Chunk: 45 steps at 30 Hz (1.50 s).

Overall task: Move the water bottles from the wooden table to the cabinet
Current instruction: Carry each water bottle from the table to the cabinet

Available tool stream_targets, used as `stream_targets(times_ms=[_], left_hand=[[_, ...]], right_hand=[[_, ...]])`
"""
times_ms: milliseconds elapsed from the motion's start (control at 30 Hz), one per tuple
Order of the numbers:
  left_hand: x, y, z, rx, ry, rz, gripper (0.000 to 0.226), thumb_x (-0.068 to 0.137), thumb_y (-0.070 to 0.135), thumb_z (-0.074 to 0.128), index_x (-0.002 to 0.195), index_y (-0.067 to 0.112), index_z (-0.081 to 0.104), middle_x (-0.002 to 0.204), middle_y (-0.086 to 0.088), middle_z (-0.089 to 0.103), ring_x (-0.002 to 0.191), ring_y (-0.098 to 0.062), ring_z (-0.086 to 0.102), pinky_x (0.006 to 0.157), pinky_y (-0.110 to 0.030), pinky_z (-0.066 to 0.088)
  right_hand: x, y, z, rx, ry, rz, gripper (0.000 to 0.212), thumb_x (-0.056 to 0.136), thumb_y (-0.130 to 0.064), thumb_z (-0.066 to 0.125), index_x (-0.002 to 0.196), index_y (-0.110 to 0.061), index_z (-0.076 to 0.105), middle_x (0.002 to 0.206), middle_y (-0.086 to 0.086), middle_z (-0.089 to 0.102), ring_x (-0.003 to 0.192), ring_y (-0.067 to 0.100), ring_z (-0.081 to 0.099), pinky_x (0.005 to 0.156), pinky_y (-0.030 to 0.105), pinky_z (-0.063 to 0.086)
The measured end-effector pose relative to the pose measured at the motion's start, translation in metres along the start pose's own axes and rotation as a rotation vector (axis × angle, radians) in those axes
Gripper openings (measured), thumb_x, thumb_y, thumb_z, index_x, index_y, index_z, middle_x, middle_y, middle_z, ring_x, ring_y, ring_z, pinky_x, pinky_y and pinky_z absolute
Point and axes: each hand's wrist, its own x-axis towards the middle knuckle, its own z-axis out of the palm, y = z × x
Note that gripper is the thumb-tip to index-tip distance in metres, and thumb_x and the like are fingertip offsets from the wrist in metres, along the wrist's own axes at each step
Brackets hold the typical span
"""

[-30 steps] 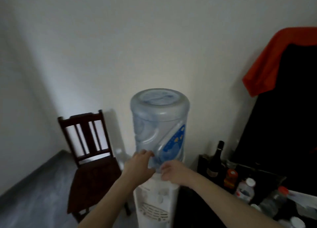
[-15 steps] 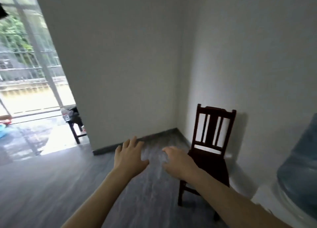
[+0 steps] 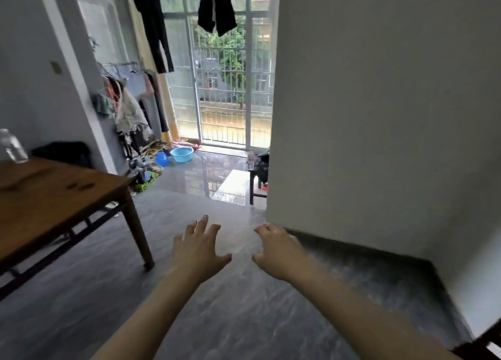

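One bottle (image 3: 12, 146) stands on the table's (image 3: 54, 197) far edge, at my left. Both my hands are empty: the left hand (image 3: 199, 247) spread wide, the right hand (image 3: 276, 247) loosely curled, low over the floor. I judge I'm between carries, heading for that bottle; next I step left and reach. No cabinet in view. A second bottle (image 3: 251, 160) sits by the doorway.

Brown wooden table (image 3: 48, 197), grey streaked floor (image 3: 230, 319), blue basin (image 3: 181, 153), black clothes (image 3: 215, 7).
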Motion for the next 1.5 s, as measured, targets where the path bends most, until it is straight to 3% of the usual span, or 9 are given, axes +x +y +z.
stream_targets(times_ms=[233,400,600,1000,1500], left_hand=[[0.033,-0.056,-0.011,-0.026,0.027,-0.248,0.079,0.090,0.065,0.059,0.156,0.032,0.030,0.172,-0.002,0.012,0.156,-0.028,0.017,0.121,-0.053,0.028],[0.058,-0.098,-0.013,0.005,0.036,-0.376,0.079,0.089,0.065,0.058,0.155,0.029,0.034,0.167,-0.004,0.026,0.152,-0.027,0.029,0.119,-0.046,0.030],[0.110,-0.152,-0.015,0.001,-0.004,-0.442,0.081,0.091,0.064,0.057,0.158,0.028,0.031,0.171,-0.005,0.014,0.156,-0.028,0.019,0.123,-0.046,0.023],[0.278,-0.283,-0.054,-0.021,0.055,-0.443,0.078,0.091,0.062,0.059,0.157,0.029,0.033,0.172,-0.005,0.013,0.157,-0.029,0.014,0.123,-0.052,0.018],[0.542,-0.308,-0.054,0.008,0.007,-0.302,0.079,0.091,0.069,0.053,0.156,0.027,0.035,0.170,-0.005,0.018,0.155,-0.029,0.020,0.122,-0.053,0.025]], right_hand=[[0.102,-0.044,-0.002,-0.018,-0.057,-0.205,0.066,0.090,-0.039,0.055,0.150,-0.024,0.032,0.160,0.004,0.026,0.142,0.028,0.031,0.111,0.047,0.031],[0.164,-0.072,0.012,-0.022,-0.082,-0.307,0.067,0.089,-0.041,0.054,0.150,-0.025,0.032,0.161,0.004,0.024,0.142,0.027,0.031,0.110,0.046,0.033],[0.239,-0.115,0.036,-0.016,-0.122,-0.356,0.067,0.088,-0.042,0.055,0.149,-0.024,0.033,0.160,0.005,0.027,0.142,0.029,0.032,0.111,0.047,0.032],[0.433,-0.184,0.039,0.011,-0.069,-0.308,0.066,0.087,-0.042,0.056,0.148,-0.024,0.035,0.160,0.004,0.028,0.142,0.028,0.031,0.111,0.046,0.033],[0.674,-0.139,0.024,0.000,-0.027,-0.218,0.067,0.089,-0.043,0.058,0.149,-0.024,0.035,0.159,0.004,0.030,0.142,0.028,0.034,0.111,0.047,0.035]])
